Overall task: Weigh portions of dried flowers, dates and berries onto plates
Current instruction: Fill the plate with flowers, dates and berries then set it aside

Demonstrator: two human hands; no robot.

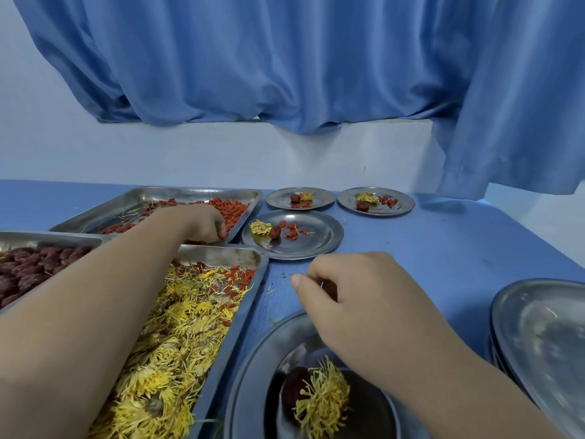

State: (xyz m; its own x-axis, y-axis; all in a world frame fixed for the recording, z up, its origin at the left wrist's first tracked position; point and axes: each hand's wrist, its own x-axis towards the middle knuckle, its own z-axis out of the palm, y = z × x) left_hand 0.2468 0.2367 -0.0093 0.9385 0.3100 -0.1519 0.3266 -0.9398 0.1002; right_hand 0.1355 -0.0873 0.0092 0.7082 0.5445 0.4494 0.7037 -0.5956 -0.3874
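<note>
Trays point(164, 192) three, filled plates point(319, 239) four (spare stack point(538, 327))

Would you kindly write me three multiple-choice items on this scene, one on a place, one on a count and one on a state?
1. The left hand reaches into:
A the berry tray
B the date tray
C the flower tray

2. How many far plates, beyond the right hand, hold portions?
A one
B three
C five

3. The near plate holds:
A a date and a flower
B only nuts
C nothing

Answers:
1 A, its fingers dip among the red berries.
2 B, three plates there each carry food.
3 A, only those two lie on it.
</note>
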